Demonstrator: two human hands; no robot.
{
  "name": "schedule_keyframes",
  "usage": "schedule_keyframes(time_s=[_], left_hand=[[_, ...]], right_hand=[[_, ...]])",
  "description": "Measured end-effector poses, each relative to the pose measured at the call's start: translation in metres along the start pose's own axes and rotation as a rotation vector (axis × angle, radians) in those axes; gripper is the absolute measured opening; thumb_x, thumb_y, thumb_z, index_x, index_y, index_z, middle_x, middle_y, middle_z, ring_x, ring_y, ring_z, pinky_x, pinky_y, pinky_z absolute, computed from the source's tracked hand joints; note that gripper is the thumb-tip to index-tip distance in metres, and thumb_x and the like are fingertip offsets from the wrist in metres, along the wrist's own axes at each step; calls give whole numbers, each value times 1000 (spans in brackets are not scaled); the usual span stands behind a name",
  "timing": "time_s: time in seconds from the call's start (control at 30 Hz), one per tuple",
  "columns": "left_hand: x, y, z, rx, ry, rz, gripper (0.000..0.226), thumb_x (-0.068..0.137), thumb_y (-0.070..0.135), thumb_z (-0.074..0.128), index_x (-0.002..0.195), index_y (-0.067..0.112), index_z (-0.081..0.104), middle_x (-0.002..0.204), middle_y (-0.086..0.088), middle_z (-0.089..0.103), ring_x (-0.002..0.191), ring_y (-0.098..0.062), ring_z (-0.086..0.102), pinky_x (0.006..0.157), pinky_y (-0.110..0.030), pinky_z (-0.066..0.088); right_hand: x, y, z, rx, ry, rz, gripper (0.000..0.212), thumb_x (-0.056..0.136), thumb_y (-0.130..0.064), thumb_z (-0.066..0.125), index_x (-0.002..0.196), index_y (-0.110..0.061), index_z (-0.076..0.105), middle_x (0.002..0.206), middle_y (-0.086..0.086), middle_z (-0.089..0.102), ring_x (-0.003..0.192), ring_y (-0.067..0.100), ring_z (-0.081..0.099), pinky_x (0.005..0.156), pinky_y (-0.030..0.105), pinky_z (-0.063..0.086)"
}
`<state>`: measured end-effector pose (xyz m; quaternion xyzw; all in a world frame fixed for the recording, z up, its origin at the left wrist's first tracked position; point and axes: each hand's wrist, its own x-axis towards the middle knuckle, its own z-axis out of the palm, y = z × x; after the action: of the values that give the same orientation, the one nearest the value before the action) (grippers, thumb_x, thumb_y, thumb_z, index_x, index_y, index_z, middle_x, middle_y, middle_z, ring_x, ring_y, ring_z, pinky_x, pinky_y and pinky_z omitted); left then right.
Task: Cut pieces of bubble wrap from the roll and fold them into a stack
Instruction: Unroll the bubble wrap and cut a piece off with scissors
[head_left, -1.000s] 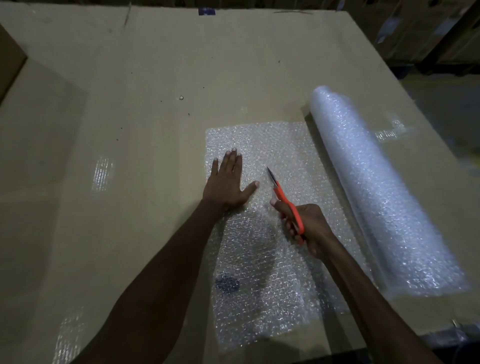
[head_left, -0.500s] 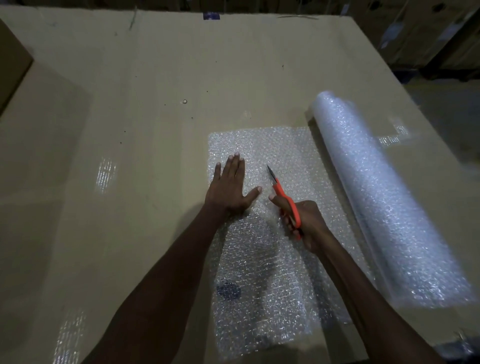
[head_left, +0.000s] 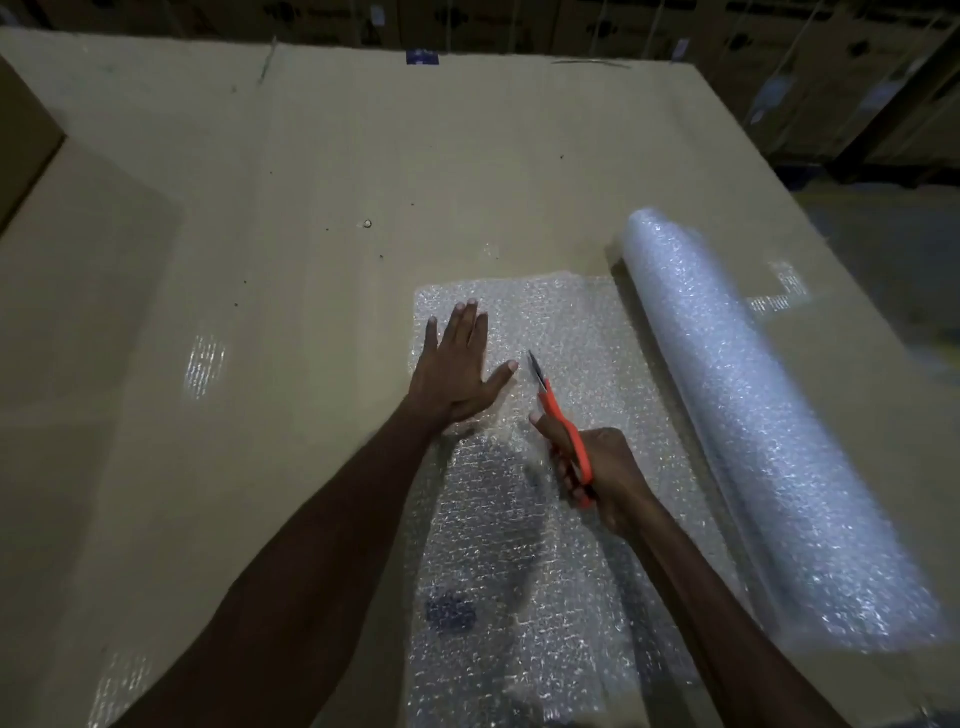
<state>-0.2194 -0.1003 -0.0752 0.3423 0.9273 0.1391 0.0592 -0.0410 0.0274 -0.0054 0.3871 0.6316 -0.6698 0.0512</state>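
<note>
A roll of bubble wrap lies at the right of the cardboard-covered table. An unrolled sheet of bubble wrap spreads flat from it toward the left and the near edge. My left hand rests flat, fingers spread, on the sheet's left part. My right hand grips orange-handled scissors, whose blades point away from me, roughly along the sheet's middle, just right of my left thumb.
A dark mark shows through the sheet near me. A cardboard flap edge rises at the far left. Stacked boxes stand in the dark beyond the table. The table's right edge drops off behind the roll.
The scissors and my right hand have crept slightly farther away along the sheet. My left hand stays pressed flat in about the same spot.
</note>
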Motion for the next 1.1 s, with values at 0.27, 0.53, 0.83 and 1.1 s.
schedule_keyframes(time_s=[0.27, 0.53, 0.83, 1.1], left_hand=[[8, -6, 10, -4, 17, -16, 92, 96, 70, 17, 159, 6, 2, 167, -8, -6, 154, -19, -10, 123, -49, -7], [11, -7, 11, 13, 6, -19, 98, 91, 74, 11, 159, 4, 3, 167, -10, -5, 154, -21, -8, 123, -48, -6], [11, -8, 12, 21, 10, -20, 97, 91, 74, 11, 159, 5, 0, 167, -9, -8, 154, -19, -11, 123, -49, -7], [11, -7, 13, 15, 15, -30, 98, 90, 75, 10, 159, 6, -1, 167, -9, -10, 153, -19, -13, 123, -48, -8]], right_hand=[[12, -10, 9, 46, 8, 2, 46, 78, -43, 86, 59, -8, 63, 49, 8, 51, 35, 16, 40, 38, 20, 31], [22, -11, 6, 25, -2, -18, 48, 76, -46, 87, 66, -4, 66, 52, 11, 53, 37, 17, 41, 38, 21, 32], [38, -16, 8, 14, -4, -42, 50, 75, -44, 88, 57, -6, 62, 49, 12, 50, 34, 17, 40, 40, 22, 31], [48, -22, 9, 29, -16, -50, 48, 75, -41, 89, 65, 0, 66, 51, 14, 52, 35, 18, 41, 43, 24, 31]])
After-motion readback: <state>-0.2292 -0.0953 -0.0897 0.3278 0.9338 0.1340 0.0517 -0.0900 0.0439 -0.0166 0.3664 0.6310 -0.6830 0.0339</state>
